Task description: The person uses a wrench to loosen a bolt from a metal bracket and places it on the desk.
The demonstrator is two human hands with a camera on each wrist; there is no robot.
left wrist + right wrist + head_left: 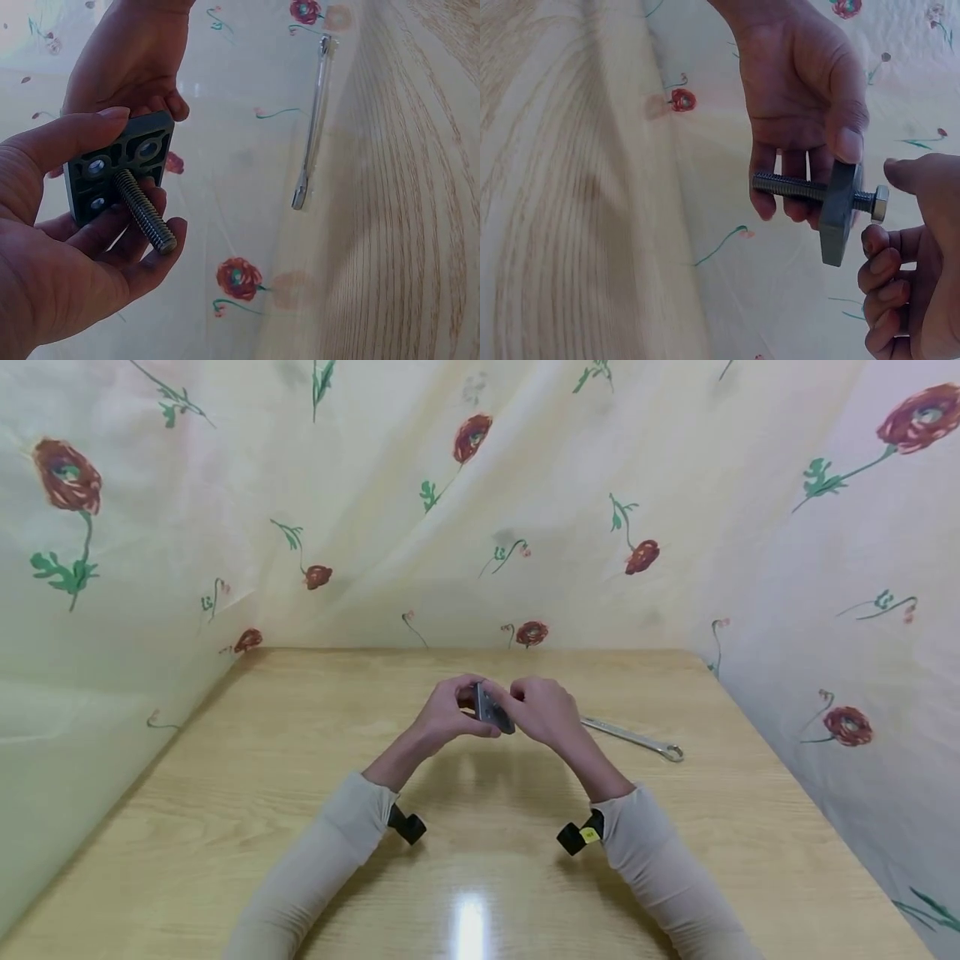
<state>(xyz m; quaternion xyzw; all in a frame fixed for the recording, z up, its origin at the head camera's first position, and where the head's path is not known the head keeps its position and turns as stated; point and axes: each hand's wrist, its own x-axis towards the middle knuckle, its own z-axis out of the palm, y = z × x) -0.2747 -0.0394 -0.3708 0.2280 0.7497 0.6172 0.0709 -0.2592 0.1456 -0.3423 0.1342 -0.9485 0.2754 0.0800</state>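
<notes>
My left hand (442, 714) holds a dark grey rectangular plate (154, 129) by its edges, thumb on one side and fingers on the other. The plate is ribbed, with round holes near its corners. A threaded bolt (791, 186) passes through it; the long shank sticks out on one side and the hex head (880, 204) stands a short way off the other. My right hand (934, 262) is at the head end, thumb and index finger spread on either side of the head with small gaps, the other fingers curled. Both hands are raised over the table.
A combination wrench (633, 738) lies on the wooden table (247, 793), just right of the right hand, partly behind it in the head view. Flower-patterned cloth (390, 527) hangs behind the table and along both sides. Small black cameras (408, 827) are strapped at the wrists.
</notes>
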